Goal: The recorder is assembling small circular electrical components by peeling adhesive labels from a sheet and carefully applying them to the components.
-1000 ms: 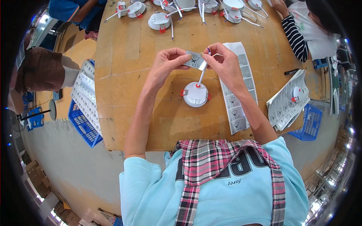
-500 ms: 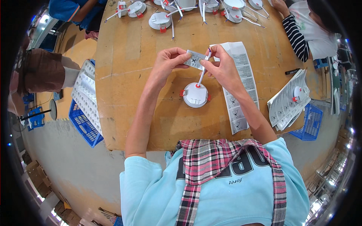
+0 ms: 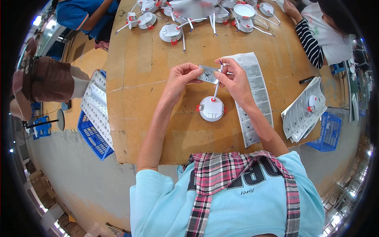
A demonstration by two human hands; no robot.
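Even, fairly bright illumination covers the brown wooden table [image 3: 136, 110], with soft, diffuse shadows beside the bare forearms [image 3: 158, 126]. White overhead lights [image 3: 37, 21] glare at the upper-left margin; small glints dot the lower right. The round white plastic lamp fitting [image 3: 211, 110] appears reasonably sharp; a greyish-white object [image 3: 192, 10] at top centre is blurred. Fisheye distortion curves the table's edges; black vignetting darkens the corners.

A grey label [image 3: 208, 74] is held at the raised cable [image 3: 216, 91] of a flat-lying round white lamp [image 3: 212, 111].

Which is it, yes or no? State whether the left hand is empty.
No, the left hand pinches a small grey label.
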